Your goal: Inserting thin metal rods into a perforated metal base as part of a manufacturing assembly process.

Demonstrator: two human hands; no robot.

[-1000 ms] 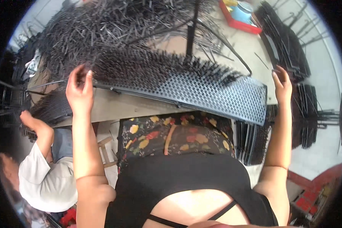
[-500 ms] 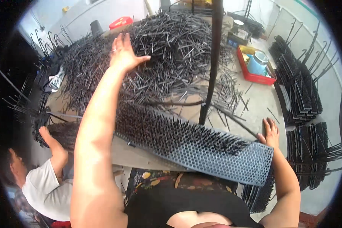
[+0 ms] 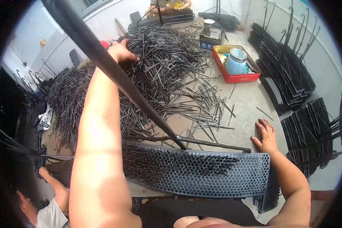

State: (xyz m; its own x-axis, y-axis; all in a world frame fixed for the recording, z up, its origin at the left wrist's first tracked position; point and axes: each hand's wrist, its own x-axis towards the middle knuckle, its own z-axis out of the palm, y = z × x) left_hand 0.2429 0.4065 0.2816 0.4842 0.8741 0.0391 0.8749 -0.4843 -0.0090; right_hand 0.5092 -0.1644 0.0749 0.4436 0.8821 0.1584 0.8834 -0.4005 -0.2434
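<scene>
My left hand (image 3: 122, 52) reaches across to the top of a large heap of thin black strips (image 3: 167, 53). Its thumb is stretched away from the fingers, and no strip shows in its grasp; a slanting black rod (image 3: 136, 102) passes in front of the wrist. My right hand (image 3: 266, 137) lies on the table with fingers spread, just beyond the corner of a long curved perforated panel (image 3: 224, 182). Black strips stand in many of the panel's holes; the holes at its right end are bare. The rod meets a thin crossbar (image 3: 212, 143) along the panel's far edge. My left forearm hides the panel's left part.
A red tray (image 3: 241, 78) holding a light-blue jug (image 3: 236, 62) stands at the far right, before a dark box (image 3: 212, 38). Stacked black panels with hooked rods (image 3: 283, 68) line the right side. One person sits at lower left (image 3: 53, 212), another across the table (image 3: 174, 5).
The rod has swung from near upright to a steep lean leftward, and the panel has turned with it. My right hand now rests apart from the panel's corner. My left hand is at the heap's top.
</scene>
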